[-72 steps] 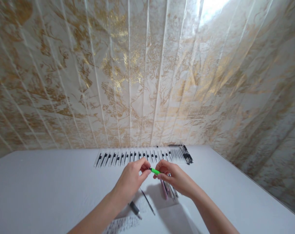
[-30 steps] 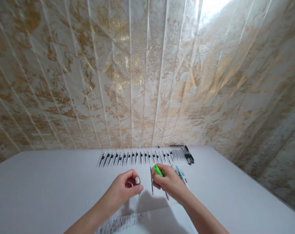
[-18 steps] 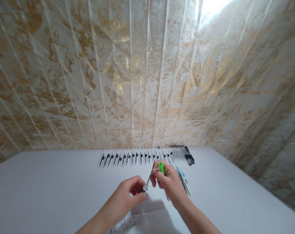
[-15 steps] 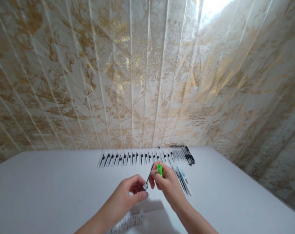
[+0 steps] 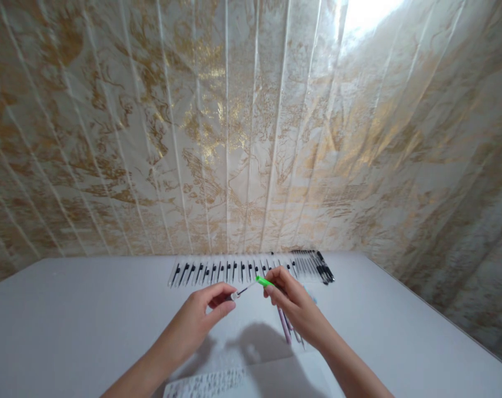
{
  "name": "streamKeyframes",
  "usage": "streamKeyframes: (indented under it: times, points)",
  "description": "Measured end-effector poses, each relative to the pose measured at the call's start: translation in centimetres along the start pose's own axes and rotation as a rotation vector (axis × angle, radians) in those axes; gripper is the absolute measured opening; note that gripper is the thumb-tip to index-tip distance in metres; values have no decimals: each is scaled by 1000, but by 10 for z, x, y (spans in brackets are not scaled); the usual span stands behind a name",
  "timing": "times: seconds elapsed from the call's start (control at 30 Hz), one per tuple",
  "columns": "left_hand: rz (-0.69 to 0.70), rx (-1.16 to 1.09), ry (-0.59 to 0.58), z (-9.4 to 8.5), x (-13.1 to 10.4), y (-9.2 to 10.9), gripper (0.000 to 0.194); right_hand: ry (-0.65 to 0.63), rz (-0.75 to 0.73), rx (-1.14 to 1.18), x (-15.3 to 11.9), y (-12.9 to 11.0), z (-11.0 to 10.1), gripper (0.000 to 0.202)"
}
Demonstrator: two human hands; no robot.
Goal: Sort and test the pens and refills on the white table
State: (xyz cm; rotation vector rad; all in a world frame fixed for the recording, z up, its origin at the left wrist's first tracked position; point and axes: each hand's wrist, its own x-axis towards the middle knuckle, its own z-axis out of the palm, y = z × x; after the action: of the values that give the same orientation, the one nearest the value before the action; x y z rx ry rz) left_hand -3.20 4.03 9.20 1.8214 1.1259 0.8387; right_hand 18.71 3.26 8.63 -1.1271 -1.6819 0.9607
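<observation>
My left hand [image 5: 212, 304] pinches a small dark piece with a white collar [image 5: 234, 296], from which a thin dark rod [image 5: 246, 288] points up to the right. Opposite it, my right hand [image 5: 286, 287] grips a bright green tube [image 5: 264, 282]. The rod's far tip is at the tube's left end; whether it is inside cannot be made out. Below my right hand lie a pinkish pen [image 5: 284, 326] and other slim pens, partly covered by the hand.
Clear pen pieces with black parts [image 5: 221, 271] form a row along the back of the white table [image 5: 89, 315]. Dark-tipped pens [image 5: 324, 268] lie at its right end. A sheet with handwriting [image 5: 209, 384] is at the front. Behind stands a gold-patterned covering [image 5: 234, 138].
My left hand has moved left and slightly up with its piece. The green tube has tilted from upright to nearly level, its end now at the rod's tip. The pinkish pen has come into view.
</observation>
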Motion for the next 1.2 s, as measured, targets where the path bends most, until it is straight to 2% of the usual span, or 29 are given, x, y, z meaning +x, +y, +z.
streamKeyframes:
  times: [0.17,0.37,0.5,0.7,0.9,1.03,1.13,1.2]
  points:
    - [-9,49,-1,-4,0,0,25,17,-79,-201,1,1,-10,10]
    - [9,71,-40,-5,0,-2,23,19,-111,-287,2,-3,-15,7]
    - [45,157,-33,-2,-1,1,19,-9,-199,-403,-1,-7,-6,7]
    - [61,242,-91,4,-2,5,20,-36,-320,-661,-9,-12,15,10]
    - [64,202,-108,1,-5,11,20,-40,-374,-723,-10,-17,16,10]
    - [92,193,-69,2,-5,8,17,-34,-326,-631,-12,-20,16,12]
    - [154,296,-2,5,-6,3,13,-80,-207,-594,-14,-21,18,14]
    - [210,356,38,9,-7,0,11,-125,-103,-601,-14,-21,18,23]
